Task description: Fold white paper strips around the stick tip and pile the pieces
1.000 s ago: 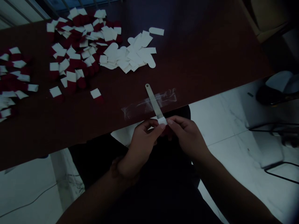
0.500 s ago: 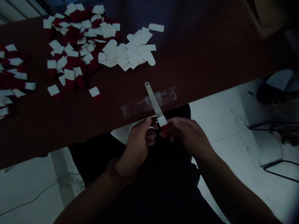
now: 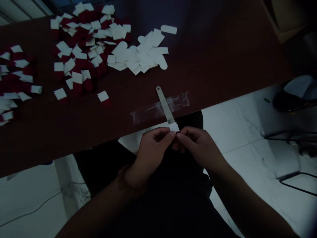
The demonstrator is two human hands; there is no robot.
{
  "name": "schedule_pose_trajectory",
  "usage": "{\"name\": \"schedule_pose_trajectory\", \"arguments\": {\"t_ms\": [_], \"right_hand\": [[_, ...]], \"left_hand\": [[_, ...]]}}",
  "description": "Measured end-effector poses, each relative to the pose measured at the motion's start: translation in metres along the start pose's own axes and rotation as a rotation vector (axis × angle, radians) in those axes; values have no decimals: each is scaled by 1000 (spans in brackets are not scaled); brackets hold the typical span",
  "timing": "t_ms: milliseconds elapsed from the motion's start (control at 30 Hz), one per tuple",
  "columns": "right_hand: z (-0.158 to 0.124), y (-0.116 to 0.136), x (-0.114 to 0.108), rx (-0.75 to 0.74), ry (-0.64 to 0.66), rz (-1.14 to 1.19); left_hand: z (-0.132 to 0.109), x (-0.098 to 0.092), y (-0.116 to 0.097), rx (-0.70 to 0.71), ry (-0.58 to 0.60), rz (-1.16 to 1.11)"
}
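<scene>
We find the left hand (image 3: 151, 148) and the right hand (image 3: 200, 148) drawn together just below the near edge of the dark reddish-brown table (image 3: 218, 62). They stand closer than in the preceding view, where a gap showed between them and the red lower part of the small white-and-red piece (image 3: 174, 127) was exposed. That red part is now almost wholly hidden behind the fingers. The left thumb and right forefinger, their fingertips (image 3: 178, 135) pressed toward each other, pinch the piece from opposite sides, while the remaining fingers of both hands curl inward beneath it.

The piece sits at the near end of a narrow flat metal strip (image 3: 163, 105) with a rounded, holed far end. The strip's long axis runs away from the hands, up and to the left, crossing the table edge, with its far end over the table top. It lies across a band of clear plastic film (image 3: 178, 102). Well apart from the hands lie heaps of loose white-and-red pieces (image 3: 79, 62) and a pile of white rounded cut-outs (image 3: 141, 54).
</scene>
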State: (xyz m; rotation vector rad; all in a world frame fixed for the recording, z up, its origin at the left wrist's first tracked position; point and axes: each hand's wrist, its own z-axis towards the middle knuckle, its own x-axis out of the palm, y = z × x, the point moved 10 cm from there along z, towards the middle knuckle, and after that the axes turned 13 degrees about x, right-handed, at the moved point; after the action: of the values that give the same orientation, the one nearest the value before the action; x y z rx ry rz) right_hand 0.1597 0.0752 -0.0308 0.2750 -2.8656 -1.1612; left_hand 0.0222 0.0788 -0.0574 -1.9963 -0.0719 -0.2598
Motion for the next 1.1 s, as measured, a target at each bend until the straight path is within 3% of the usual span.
{"name": "schedule_pose_trajectory", "arguments": {"t_ms": [400,733,967,1100], "right_hand": [[4,1,-3,-3,-31,67],[8,9,-2,-6,-15,64],[4,0,13,40,126,103],[4,-8,15,56,137,177]], "left_hand": [[1,9,-4,26,57,-5],[9,3,-3,-1,-9,-19],[11,-1,3,12,-28,-114],[11,2,4,-1,-4,-99]]}}
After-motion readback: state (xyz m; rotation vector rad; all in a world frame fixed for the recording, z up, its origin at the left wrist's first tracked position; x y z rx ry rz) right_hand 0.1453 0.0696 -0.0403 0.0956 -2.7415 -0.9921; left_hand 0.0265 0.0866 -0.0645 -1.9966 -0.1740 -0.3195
